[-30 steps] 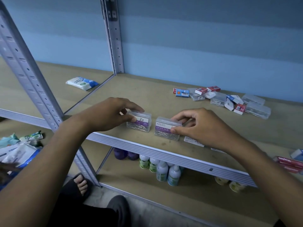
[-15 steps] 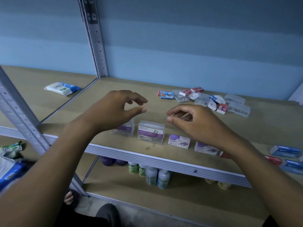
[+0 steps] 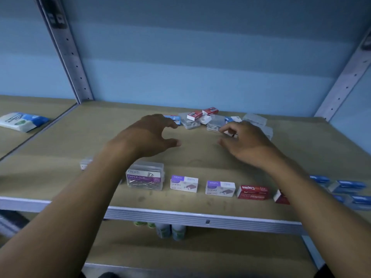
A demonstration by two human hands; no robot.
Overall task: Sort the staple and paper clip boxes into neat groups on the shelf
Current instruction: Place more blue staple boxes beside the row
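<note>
A clear, rounded plastic paper clip box [image 3: 145, 176], its purple-and-white label reading "PAPER CLIP", is sitting near the front edge of the wooden shelf [image 3: 200, 157]. Right of it, two white-and-purple cardboard "STAPLES" boxes [image 3: 184, 183] and a red "Staples" box [image 3: 252, 192] are lining up. Behind it, the left hand [image 3: 149, 135] and right hand [image 3: 244, 142] are hovering released, fingers loosely curled, grasping nothing, before a jumbled pile of boxes [image 3: 210, 119].

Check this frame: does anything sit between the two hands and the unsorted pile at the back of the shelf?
Nothing visible does. The left hand and right hand hover empty above bare shelf, already at the front edge of the pile. The sorted row, starting with the paper clip box, lies behind them near the shelf's front edge.
</note>
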